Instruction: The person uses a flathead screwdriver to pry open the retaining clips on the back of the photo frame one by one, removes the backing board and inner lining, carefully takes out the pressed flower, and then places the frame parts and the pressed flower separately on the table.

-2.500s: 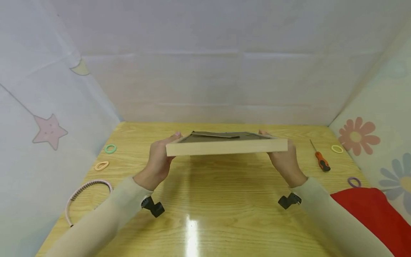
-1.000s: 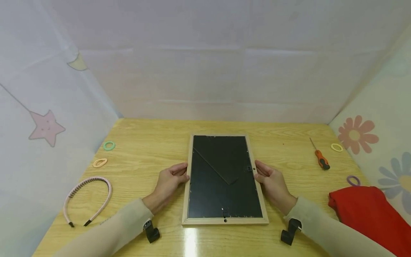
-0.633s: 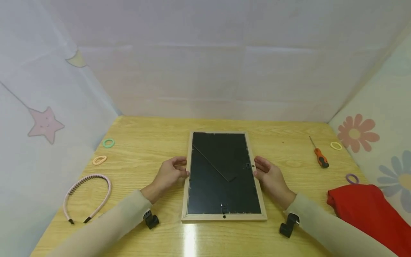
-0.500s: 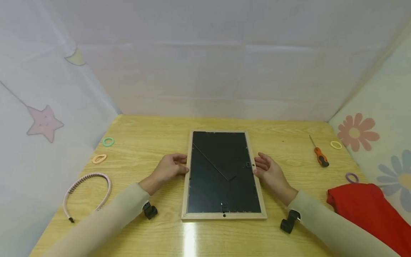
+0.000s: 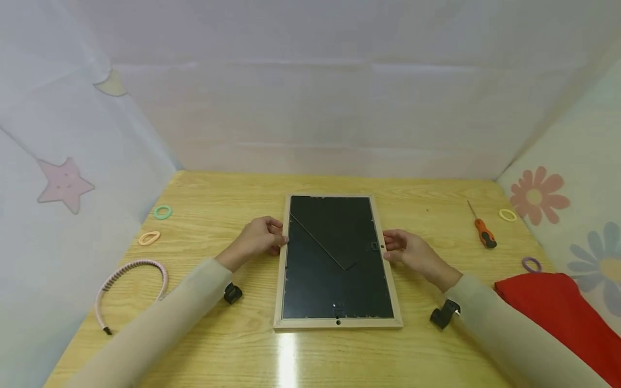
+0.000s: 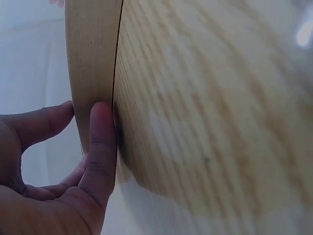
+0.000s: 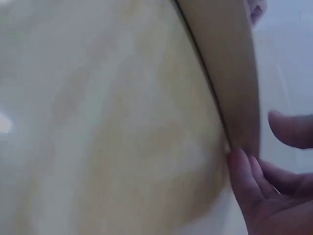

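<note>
Light grip on the L side only: the L hand (image 5: 257, 237) pinches the L rim of the picture frame (image 5: 339, 283), thumb (image 6: 51, 117) at the upper edge, one fingertip (image 6: 102, 122) against the side, down by the table (image 5: 213, 199). R hand (image 5: 414, 252) just touches the R rim w/ its fingertips; per R wrist view its thumb (image 7: 293, 131) stands clear, so no real hold there.

Change vs. approx. 2.5 s ago: frame was up off the table, tilted, carried in both hands. Now it's flat on the table, roughly mid, between the hands, black back up, stand leg (image 5: 332, 229) lying along it. It's been down for the last sec. or so. Latest diff. is the L hand, slid a bit along the rim toward the far end; R hand's at about the same spot.

Meaning, as I judge it: frame's wt. is on the table, so the set-down looks done & the hands are prob. steadying or squaring it, not carrying. Front is hidden, so can't say what it shows. Screwdriver (image 5: 484, 235) & red cloth (image 5: 553, 312) on R, headband (image 5: 140, 262) on L, all untouched, well apart from frame.
</note>
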`<state>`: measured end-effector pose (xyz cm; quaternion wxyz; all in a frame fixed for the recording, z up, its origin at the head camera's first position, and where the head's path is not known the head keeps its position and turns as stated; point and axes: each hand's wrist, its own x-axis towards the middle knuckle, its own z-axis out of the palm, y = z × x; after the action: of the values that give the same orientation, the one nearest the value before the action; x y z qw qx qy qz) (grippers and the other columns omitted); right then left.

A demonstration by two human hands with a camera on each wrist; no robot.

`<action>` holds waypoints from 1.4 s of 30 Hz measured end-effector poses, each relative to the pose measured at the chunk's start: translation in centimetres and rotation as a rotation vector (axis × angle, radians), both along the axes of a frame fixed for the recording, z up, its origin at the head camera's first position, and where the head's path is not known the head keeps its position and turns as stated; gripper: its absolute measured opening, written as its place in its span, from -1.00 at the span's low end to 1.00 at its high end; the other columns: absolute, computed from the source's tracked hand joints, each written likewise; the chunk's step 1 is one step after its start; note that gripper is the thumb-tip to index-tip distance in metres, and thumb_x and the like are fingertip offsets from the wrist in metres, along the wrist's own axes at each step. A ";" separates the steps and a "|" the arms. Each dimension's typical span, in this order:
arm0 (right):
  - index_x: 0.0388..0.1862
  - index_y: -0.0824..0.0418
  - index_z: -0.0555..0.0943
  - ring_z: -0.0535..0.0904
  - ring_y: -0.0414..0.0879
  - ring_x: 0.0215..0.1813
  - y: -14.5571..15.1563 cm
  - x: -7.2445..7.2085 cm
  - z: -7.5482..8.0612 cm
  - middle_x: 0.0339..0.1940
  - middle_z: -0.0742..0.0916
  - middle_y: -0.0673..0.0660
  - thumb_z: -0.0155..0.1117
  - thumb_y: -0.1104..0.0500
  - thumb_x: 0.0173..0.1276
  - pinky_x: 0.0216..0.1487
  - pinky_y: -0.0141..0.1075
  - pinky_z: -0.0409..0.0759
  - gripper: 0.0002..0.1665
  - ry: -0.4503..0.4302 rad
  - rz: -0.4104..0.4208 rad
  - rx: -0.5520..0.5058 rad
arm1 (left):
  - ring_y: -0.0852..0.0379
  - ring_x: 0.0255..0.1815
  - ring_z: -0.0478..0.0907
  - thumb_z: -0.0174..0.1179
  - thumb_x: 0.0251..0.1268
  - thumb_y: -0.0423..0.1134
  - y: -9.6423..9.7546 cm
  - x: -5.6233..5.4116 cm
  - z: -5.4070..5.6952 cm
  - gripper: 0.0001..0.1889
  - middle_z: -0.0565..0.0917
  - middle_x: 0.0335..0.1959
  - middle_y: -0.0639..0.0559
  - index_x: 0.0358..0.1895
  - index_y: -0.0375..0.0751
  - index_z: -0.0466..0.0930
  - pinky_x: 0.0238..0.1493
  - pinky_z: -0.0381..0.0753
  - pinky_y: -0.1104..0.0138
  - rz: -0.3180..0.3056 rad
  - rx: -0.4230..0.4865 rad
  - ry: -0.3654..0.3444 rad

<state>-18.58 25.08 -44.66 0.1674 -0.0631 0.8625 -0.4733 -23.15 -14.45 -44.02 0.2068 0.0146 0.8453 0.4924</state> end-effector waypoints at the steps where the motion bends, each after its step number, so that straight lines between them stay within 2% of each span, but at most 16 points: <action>1: 0.51 0.32 0.31 0.55 0.14 0.27 0.2 -0.1 0.4 0.33 0.57 0.34 0.28 0.20 0.47 0.14 -0.32 0.64 -0.30 -0.003 0.020 0.015 | 0.06 -0.33 0.74 0.33 0.33 -0.26 -0.1 -0.1 0.0 -0.47 0.66 0.02 -0.20 0.30 -0.33 0.42 -0.20 0.82 0.23 0.008 0.000 -0.005; 5: 0.48 0.28 0.35 0.56 0.15 0.28 1.7 -0.9 2.6 0.31 0.59 0.32 0.23 0.14 0.52 0.23 -0.09 0.66 -0.37 0.031 0.037 0.112 | 0.07 -0.28 0.73 0.33 0.33 -0.26 -0.4 -0.3 0.0 -0.46 0.63 0.08 -0.21 0.31 -0.33 0.41 -0.18 0.82 0.25 0.034 0.013 -0.018; 8: 0.45 0.24 0.39 0.57 0.18 0.27 3.9 -1.8 4.2 0.29 0.61 0.31 0.20 0.06 0.55 0.22 0.06 0.65 -0.41 0.116 -0.026 0.224 | 0.06 -0.22 0.72 0.32 0.34 -0.27 -0.4 -0.7 -0.2 -0.47 0.60 0.12 -0.24 0.32 -0.34 0.41 -0.13 0.82 0.25 0.053 0.050 -0.010; 10: 0.41 0.23 0.42 0.58 0.18 0.25 6.1 -2.6 4.9 0.26 0.63 0.31 0.17 -0.03 0.56 0.19 0.09 0.64 -0.42 0.167 -0.085 0.297 | 0.04 -0.16 0.72 0.31 0.36 -0.28 -0.4 -1.0 -0.4 -0.47 0.57 0.16 -0.24 0.33 -0.33 0.41 -0.08 0.81 0.23 0.072 0.080 -0.010; 12: 0.38 0.25 0.45 0.59 0.19 0.21 8.4 -3.3 5.1 0.22 0.64 0.32 0.14 -0.09 0.56 0.13 0.04 0.65 -0.41 0.204 -0.146 0.345 | 0.01 -0.09 0.71 0.30 0.37 -0.30 -0.4 -1.2 -0.5 -0.48 0.55 0.19 -0.25 0.34 -0.32 0.42 -0.03 0.80 0.22 0.102 0.106 -0.010; 16: 0.38 0.30 0.42 0.57 0.22 0.20 12.9 -4.3 5.0 0.23 0.62 0.37 0.08 -0.19 0.55 -0.04 -0.26 0.62 -0.30 0.193 -0.251 0.384 | -0.06 0.05 0.69 0.30 0.37 -0.31 -0.2 -1.5 -0.6 -0.49 0.54 0.24 -0.24 0.34 -0.30 0.44 0.07 0.77 0.21 0.142 0.116 0.009; 18: 0.42 0.35 0.37 0.52 0.28 0.25 14.8 -4.4 5.0 0.29 0.57 0.43 0.06 -0.21 0.55 0.02 -0.20 0.62 -0.23 0.165 -0.288 0.373 | -0.08 0.10 0.68 0.30 0.36 -0.32 0.0 -1.6 -0.6 -0.50 0.56 0.24 -0.23 0.33 -0.30 0.45 0.08 0.77 0.22 0.153 0.122 0.021; 20: 0.46 0.40 0.30 0.45 0.36 0.31 16.3 -4.4 4.8 0.35 0.49 0.49 0.03 -0.24 0.55 0.12 -0.02 0.62 -0.16 0.125 -0.305 0.367 | -0.10 0.13 0.67 0.29 0.36 -0.32 0.1 -1.6 -0.6 -0.49 0.56 0.25 -0.24 0.33 -0.31 0.45 0.08 0.77 0.22 0.159 0.135 0.025; 23: 0.47 0.50 0.24 0.37 0.46 0.34 18.3 -4.4 4.4 0.37 0.42 0.56 0.04 -0.24 0.54 0.26 0.31 0.46 -0.09 0.099 -0.296 0.402 | -0.08 0.13 0.67 0.28 0.36 -0.34 0.2 -1.7 -0.8 -0.49 0.55 0.28 -0.22 0.34 -0.30 0.44 0.07 0.77 0.24 0.172 0.161 0.014; 24: 0.45 0.52 0.25 0.36 0.49 0.34 18.8 -4.4 4.2 0.37 0.42 0.58 0.08 -0.22 0.53 0.26 0.33 0.45 -0.08 0.091 -0.294 0.422 | -0.08 0.13 0.67 0.28 0.36 -0.34 0.3 -1.7 -0.8 -0.49 0.55 0.28 -0.22 0.35 -0.30 0.44 0.07 0.77 0.25 0.176 0.164 0.010; 29: 0.41 0.66 0.21 0.47 0.53 0.23 20.7 -4.7 2.9 0.27 0.49 0.65 0.10 -0.21 0.51 0.12 0.29 0.56 -0.01 0.012 -0.206 0.560 | -0.05 0.12 0.68 0.29 0.35 -0.33 0.4 -1.8 -1.0 -0.50 0.58 0.28 -0.21 0.34 -0.28 0.46 0.08 0.76 0.28 0.193 0.162 0.003; 33: 0.36 0.76 0.18 0.54 0.50 0.14 21.2 -4.9 2.2 0.14 0.59 0.64 0.12 -0.22 0.49 0.07 0.23 0.60 0.05 -0.048 -0.128 0.599 | -0.04 0.14 0.67 0.30 0.34 -0.33 0.5 -1.9 -1.2 -0.50 0.59 0.27 -0.17 0.33 -0.24 0.49 0.09 0.74 0.28 0.201 0.142 0.007; 35: 0.27 0.78 0.26 0.57 0.44 0.09 21.2 -5.1 1.9 0.05 0.63 0.62 0.19 -0.20 0.45 0.02 0.16 0.63 0.02 -0.037 -0.101 0.609 | -0.05 0.15 0.66 0.30 0.33 -0.34 0.5 -1.9 -1.2 -0.50 0.57 0.28 -0.14 0.33 -0.22 0.49 0.11 0.74 0.27 0.205 0.140 0.007; 37: 0.00 0.70 0.49 0.62 0.28 -0.16 21.1 -5.3 1.7 -0.23 0.69 0.49 0.25 -0.18 0.40 -0.14 -0.01 0.66 -0.16 -0.038 -0.077 0.626 | -0.05 0.15 0.66 0.31 0.33 -0.34 0.5 -1.8 -1.2 -0.51 0.58 0.28 -0.13 0.32 -0.21 0.50 0.12 0.72 0.26 0.208 0.126 0.008; 39: -0.35 0.47 0.61 0.52 0.04 -0.42 21.1 -5.5 1.5 -0.57 0.62 0.21 0.28 -0.16 0.37 -0.35 -0.21 0.55 -0.38 -0.039 -0.043 0.648 | -0.06 0.17 0.65 0.31 0.33 -0.33 0.6 -1.8 -1.3 -0.51 0.58 0.29 -0.14 0.32 -0.22 0.50 0.14 0.71 0.25 0.211 0.118 0.013; 42: -0.72 0.08 0.46 0.25 -0.18 -0.56 21.0 -5.8 1.4 -0.76 0.33 -0.13 0.27 -0.16 0.36 -0.47 -0.33 0.26 -0.47 -0.067 -0.002 0.683 | -0.07 0.20 0.64 0.31 0.33 -0.32 0.6 -1.8 -1.3 -0.51 0.59 0.29 -0.14 0.32 -0.22 0.51 0.20 0.69 0.22 0.213 0.106 0.021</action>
<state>-24.40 46.11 -43.21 0.2068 0.0130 0.9653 -0.1591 -24.95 -13.87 -45.30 0.1436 -0.0592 0.8171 0.5552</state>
